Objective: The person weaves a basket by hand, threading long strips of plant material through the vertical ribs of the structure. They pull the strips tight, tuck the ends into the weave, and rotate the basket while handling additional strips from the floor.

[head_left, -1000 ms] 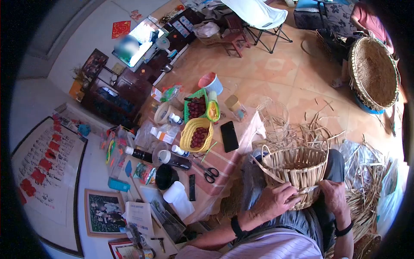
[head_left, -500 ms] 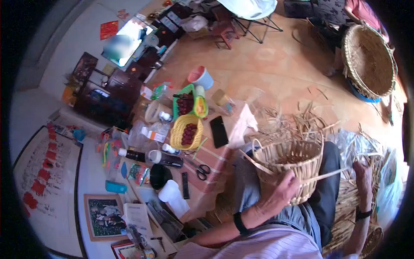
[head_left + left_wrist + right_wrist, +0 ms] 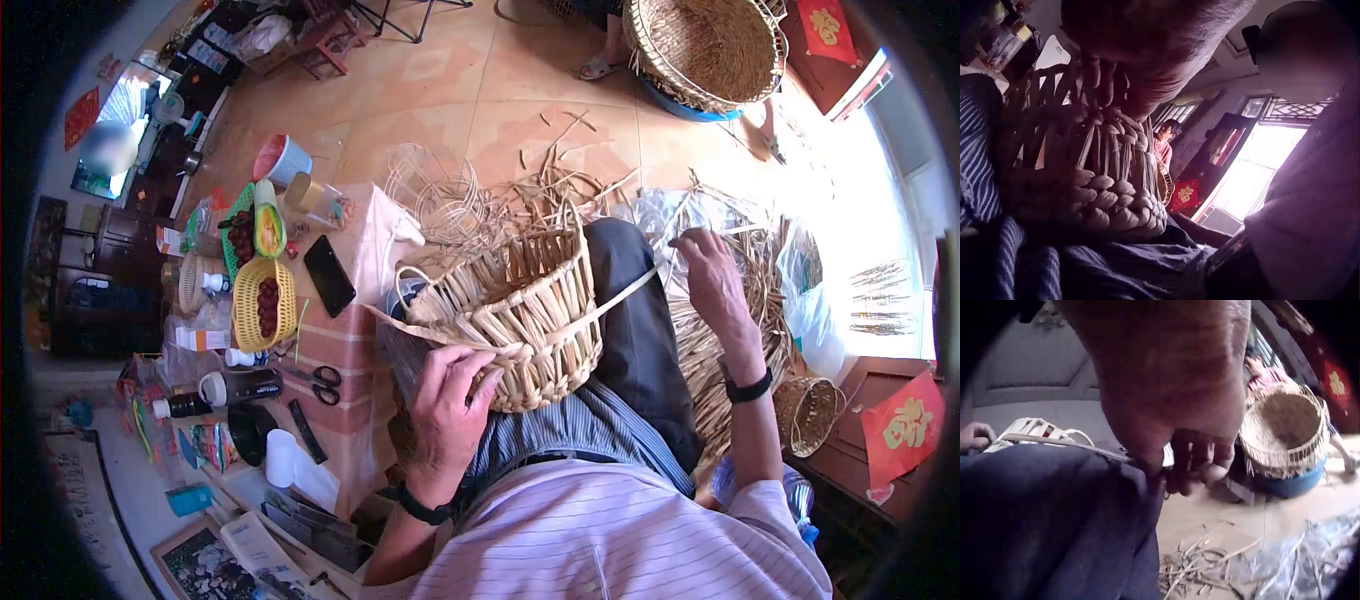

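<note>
A woven straw basket with looped handles rests on the person's lap, tilted in the head view. The left hand grips its near left side, thumb and fingers at a row of weaving. In the left wrist view those fingers press against the basket's upright stakes, above a thick braided base. Out to the right, the right hand pinches the end of a pale flat strip, which runs taut from the basket's wall across the right thigh. Another strip end sticks out beyond the left hand.
On the left, a cloth-covered table holds a yellow basket of grapes, a phone, scissors and bottles. Loose straw and plastic cover the floor ahead and right. A large round basket stands farther off, near another person.
The right hand has gone from the basket's wall out to the right, drawing the strip through. The left hand stays on the basket. The head view has swung right.
</note>
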### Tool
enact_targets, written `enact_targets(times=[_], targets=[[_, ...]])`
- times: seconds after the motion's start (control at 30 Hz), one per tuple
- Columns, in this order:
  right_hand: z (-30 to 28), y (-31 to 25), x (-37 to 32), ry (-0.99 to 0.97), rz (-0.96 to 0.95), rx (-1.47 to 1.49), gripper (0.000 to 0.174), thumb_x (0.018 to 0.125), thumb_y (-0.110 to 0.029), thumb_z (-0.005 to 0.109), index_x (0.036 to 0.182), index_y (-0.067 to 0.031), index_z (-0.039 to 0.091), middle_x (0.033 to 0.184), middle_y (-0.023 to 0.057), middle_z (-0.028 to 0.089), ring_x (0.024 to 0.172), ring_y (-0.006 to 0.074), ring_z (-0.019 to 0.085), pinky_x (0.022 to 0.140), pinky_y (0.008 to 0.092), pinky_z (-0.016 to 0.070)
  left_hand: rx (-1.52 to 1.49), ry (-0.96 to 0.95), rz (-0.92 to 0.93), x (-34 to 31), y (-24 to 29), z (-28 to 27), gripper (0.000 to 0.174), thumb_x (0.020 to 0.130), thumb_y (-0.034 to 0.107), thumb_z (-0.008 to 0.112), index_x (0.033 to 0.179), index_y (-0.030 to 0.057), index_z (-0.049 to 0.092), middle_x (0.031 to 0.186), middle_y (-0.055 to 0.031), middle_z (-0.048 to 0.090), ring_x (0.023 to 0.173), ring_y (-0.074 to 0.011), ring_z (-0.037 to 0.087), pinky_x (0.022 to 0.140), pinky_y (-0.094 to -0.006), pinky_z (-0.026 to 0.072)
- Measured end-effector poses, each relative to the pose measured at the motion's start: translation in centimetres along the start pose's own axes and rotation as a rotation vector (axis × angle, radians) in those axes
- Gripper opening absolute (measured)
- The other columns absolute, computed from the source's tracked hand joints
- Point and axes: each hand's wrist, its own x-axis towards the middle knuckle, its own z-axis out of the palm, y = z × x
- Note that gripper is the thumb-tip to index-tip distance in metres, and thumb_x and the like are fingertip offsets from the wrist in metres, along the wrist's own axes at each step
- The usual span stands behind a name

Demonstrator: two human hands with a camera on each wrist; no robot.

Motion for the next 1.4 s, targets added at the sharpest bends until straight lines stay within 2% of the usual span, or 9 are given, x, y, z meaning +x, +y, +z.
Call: enact_targets(times=[0.33,0.57,0.77,0.87,1.07,1.17,1.23,1.33,1.4], targets=[[-3.2,-20.5,5.4,-0.160,-0.334,0.551,0.022,0.088,-0.014,0.068,0.107,-0.0039,0.063,0.101,0.0133,0.057,0.093,0.0333,0.068,0.076,0.0443,0.0597,-0.050,-0.044,-0.068,-0.5,-1.1,1.2,0.018,0.091,0.003,0.080,0.108,0.0049,0.074,0.110,-0.0144,0.068,0.103,-0.0383,0.070,0.088,-0.0465,0.0583],[-1.8,-23.5,6.5,-0.246,-0.362,0.372,0.030,0.090,-0.021,0.067,0.115,-0.0061,0.061,0.105,0.0124,0.055,0.096,0.0292,0.069,0.077,0.0451,0.0580,-0.349,0.033,-0.158,-2.8,-5.0,2.6,0.018,0.091,-0.002,0.079,0.107,0.0016,0.073,0.111,-0.0123,0.073,0.108,-0.0327,0.071,0.096,-0.0424,0.0568],[-2.2,-23.9,7.0,-0.284,-0.358,0.360,0.040,0.092,-0.021,0.065,0.129,-0.0068,0.061,0.106,0.0136,0.055,0.098,0.0307,0.068,0.078,0.0449,0.0564,-0.802,-0.244,-0.498,-3.9,-5.8,1.0,0.017,0.102,0.005,0.074,0.119,0.0007,0.069,0.110,-0.0082,0.071,0.098,-0.0194,0.069,0.088,-0.0347,0.0566],[-1.6,-24.4,6.8,-0.270,-0.372,0.310,0.046,0.092,-0.020,0.064,0.136,-0.0075,0.061,0.108,0.0141,0.055,0.100,0.0308,0.068,0.080,0.0452,0.0560,-0.634,-0.086,-0.297,-2.6,-4.4,-0.2,0.020,0.105,0.013,0.074,0.121,0.0013,0.072,0.110,-0.0108,0.075,0.094,-0.0219,0.073,0.084,-0.0351,0.0589],[-1.3,-24.8,7.0,-0.257,-0.335,0.369,0.038,0.090,-0.013,0.067,0.127,-0.0045,0.060,0.102,0.0161,0.058,0.091,0.0351,0.069,0.076,0.0485,0.0567,-0.254,-0.339,-0.286,-4.1,-5.4,-2.8,0.021,0.102,0.019,0.078,0.115,0.0028,0.078,0.103,-0.0196,0.078,0.095,-0.0381,0.078,0.088,-0.0447,0.0604],[-0.8,-23.7,6.0,-0.224,-0.156,0.663,0.033,0.091,-0.005,0.072,0.120,-0.0026,0.058,0.094,0.0200,0.060,0.080,0.0428,0.067,0.070,0.0526,0.0550,-0.088,-0.113,-0.169,-2.2,-3.9,-4.5,0.019,0.098,0.015,0.080,0.114,0.0040,0.076,0.106,-0.0176,0.077,0.100,-0.0373,0.077,0.092,-0.0447,0.0602],[-2.9,-22.3,6.0,-0.166,0.015,0.899,0.028,0.095,-0.005,0.076,0.116,-0.0012,0.057,0.099,0.0243,0.063,0.083,0.0485,0.064,0.071,0.0491,0.0536,0.020,-0.042,-0.043,0.3,-2.9,-4.9,0.038,0.086,0.011,0.088,0.121,0.0054,0.073,0.128,-0.0157,0.069,0.127,-0.0378,0.066,0.112,-0.0439,0.0542],[-3.6,-19.5,4.9,-0.323,0.395,1.415,0.022,0.116,-0.022,0.061,0.118,-0.0008,0.064,0.103,0.0047,0.065,0.087,0.0143,0.062,0.074,0.0328,0.0522,0.012,-0.178,-0.004,4.7,-0.5,-5.0,0.070,0.079,0.011,0.092,0.143,0.0080,0.063,0.141,-0.0184,0.067,0.135,-0.0388,0.063,0.117,-0.0460,0.0494],[-2.7,-17.5,3.0,-0.309,0.436,1.633,0.030,0.118,-0.030,0.058,0.122,-0.0017,0.067,0.105,0.0010,0.063,0.088,0.0084,0.060,0.075,0.0280,0.0509,-0.104,-0.395,0.039,7.3,-0.3,-4.3,0.066,0.080,0.014,0.091,0.140,0.0054,0.064,0.129,-0.0219,0.072,0.124,-0.0393,0.070,0.108,-0.0457,0.0542]])
